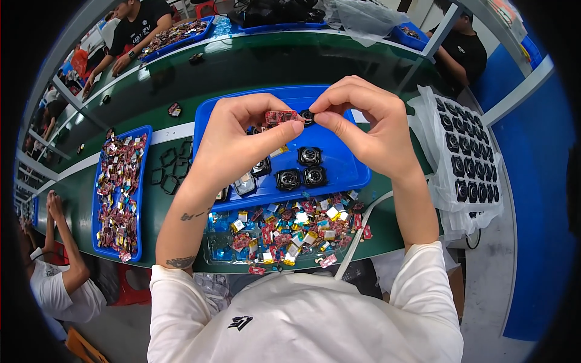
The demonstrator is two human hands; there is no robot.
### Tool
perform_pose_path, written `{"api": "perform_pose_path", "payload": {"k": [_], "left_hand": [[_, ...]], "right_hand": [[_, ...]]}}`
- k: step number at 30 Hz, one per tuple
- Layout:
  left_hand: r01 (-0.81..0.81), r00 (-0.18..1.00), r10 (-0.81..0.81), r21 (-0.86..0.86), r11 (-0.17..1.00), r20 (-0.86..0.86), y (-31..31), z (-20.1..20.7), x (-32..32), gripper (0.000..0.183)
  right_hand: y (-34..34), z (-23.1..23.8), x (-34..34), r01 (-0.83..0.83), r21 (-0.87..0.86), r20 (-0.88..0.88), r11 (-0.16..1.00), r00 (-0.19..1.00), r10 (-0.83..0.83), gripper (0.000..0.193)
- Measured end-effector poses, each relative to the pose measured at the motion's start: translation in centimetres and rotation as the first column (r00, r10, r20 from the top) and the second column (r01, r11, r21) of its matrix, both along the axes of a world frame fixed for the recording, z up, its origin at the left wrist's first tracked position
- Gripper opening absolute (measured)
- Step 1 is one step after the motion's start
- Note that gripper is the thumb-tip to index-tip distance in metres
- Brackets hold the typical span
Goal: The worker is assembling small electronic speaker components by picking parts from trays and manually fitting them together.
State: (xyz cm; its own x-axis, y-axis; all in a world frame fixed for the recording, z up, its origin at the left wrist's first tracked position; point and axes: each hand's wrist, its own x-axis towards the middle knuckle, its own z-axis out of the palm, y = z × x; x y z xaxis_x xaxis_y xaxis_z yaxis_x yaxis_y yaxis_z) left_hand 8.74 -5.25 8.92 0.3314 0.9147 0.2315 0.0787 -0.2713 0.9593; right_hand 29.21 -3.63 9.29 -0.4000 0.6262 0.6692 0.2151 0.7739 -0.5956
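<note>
Above a blue tray (pixel 348 160), my left hand (pixel 239 133) pinches a small red circuit board (pixel 281 117) between thumb and fingers. Close against the board's right end, a small round black part (pixel 307 117) sits between the thumb and fingertips of my right hand (pixel 369 124). Whether a wire joins the two pieces is too small to tell. Several black watch cases (pixel 310 156) with round centres lie in the tray below my hands, some partly hidden by my left hand. A silvery square piece (pixel 244 184) rests near the tray's left edge.
Nearest me, a clear plastic tray (pixel 219 247) holds red boards and silver-yellow batteries. A long blue tray (pixel 146 181) of similar parts and black frames (pixel 172 164) lie left. White-wrapped stacked trays of black cases (pixel 465 142) stand right. Other people (pixel 136 30) sit across and left.
</note>
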Motion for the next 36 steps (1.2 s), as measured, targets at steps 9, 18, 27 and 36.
{"api": "perform_pose_path", "payload": {"k": [9,18,27,36], "left_hand": [[-0.018,0.995,0.021,-0.029,0.999,0.102,0.1,0.0,0.1,0.019],[0.035,0.99,-0.027,-0.054,0.998,0.14,0.0,0.2,0.0,0.019],[0.074,0.99,-0.064,-0.07,0.995,0.125,0.1,0.0,-0.2,0.017],[0.109,0.964,-0.098,-0.034,0.993,0.247,0.5,0.4,-1.3,0.016]], "right_hand": [[0.1,0.0,0.4,-0.16,-0.177,-0.143,0.971,0.98,0.136,0.016],[-0.1,0.1,0.5,-0.382,-0.396,-0.358,0.835,0.901,0.243,0.012],[-0.3,0.2,0.3,-0.419,-0.485,-0.358,0.767,0.896,0.263,0.013],[2.4,-3.2,-0.1,0.501,0.32,0.385,0.804,0.707,-0.594,0.019]]}}
